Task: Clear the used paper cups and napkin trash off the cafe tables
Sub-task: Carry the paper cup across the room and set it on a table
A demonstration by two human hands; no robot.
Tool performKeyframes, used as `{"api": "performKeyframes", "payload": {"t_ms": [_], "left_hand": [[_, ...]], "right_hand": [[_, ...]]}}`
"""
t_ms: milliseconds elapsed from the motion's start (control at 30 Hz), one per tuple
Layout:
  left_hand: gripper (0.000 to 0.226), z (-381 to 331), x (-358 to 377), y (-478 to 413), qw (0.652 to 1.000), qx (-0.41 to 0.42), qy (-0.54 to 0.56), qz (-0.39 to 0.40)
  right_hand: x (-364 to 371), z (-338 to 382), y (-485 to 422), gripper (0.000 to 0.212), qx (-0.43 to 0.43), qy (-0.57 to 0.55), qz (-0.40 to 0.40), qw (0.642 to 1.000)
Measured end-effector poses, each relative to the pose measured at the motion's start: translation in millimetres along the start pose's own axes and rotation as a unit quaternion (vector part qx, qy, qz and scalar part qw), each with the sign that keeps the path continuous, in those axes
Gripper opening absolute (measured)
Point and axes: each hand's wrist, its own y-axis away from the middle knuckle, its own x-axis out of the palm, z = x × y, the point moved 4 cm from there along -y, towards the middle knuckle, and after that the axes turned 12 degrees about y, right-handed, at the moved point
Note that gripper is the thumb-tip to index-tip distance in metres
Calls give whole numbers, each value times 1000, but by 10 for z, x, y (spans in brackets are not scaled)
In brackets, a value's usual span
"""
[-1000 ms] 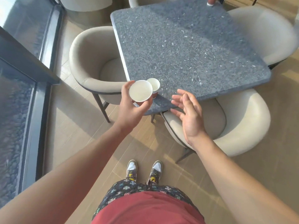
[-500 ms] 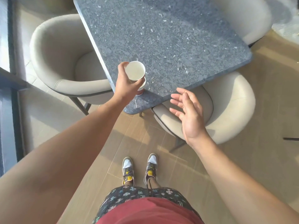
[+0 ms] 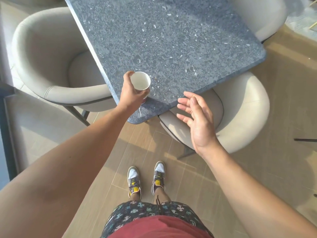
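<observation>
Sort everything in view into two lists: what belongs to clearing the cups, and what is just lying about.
Part of the job:
- paper cup, gripped by the left hand
- right hand, open and empty
- table, the surface being cleared

Just there:
- left chair
- near chair
- far chair

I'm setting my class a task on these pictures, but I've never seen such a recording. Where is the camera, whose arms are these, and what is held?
No machine here: a person wears one wide-angle camera on the head, looking down at their own arms and shoes. The left hand holds a white paper cup at the near corner of the grey speckled table. The right hand is open and empty. No other cup or napkin shows on the tabletop. Cream chairs stand around it.
</observation>
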Motion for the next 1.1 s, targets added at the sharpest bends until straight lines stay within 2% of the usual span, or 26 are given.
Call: {"api": "performKeyframes", "payload": {"t_ms": [133, 300, 500, 767, 900, 1000, 1100], "left_hand": [[94, 127, 53, -6, 998, -22, -54, 18], [82, 231, 62, 10, 997, -32, -70, 16], [81, 310, 97, -8, 994, -30, -105, 15], [96, 202, 35, 39, 996, -5, -82, 38], [74, -163, -161, 210, 998, 53, -16, -34], [53, -506, -341, 572, 987, 114, 92, -72], [39, -719, -502, 957, 974, 148, 147, -85]], "right_hand": [[-35, -12, -55, 35, 0, 4, -3, 1000], [-36, -30, -91, 46, 1, 8, -3, 1000], [-61, -85, -105, 50, 6, 12, -8, 1000], [-68, -55, -121, 36, 4, 9, -14, 1000], [-23, 44, -119, 51, -5, 3, -14, 1000], [9, 142, -100, 49, -19, -8, -18, 1000], [36, 237, -28, 46, -35, -11, -28, 999]]}}
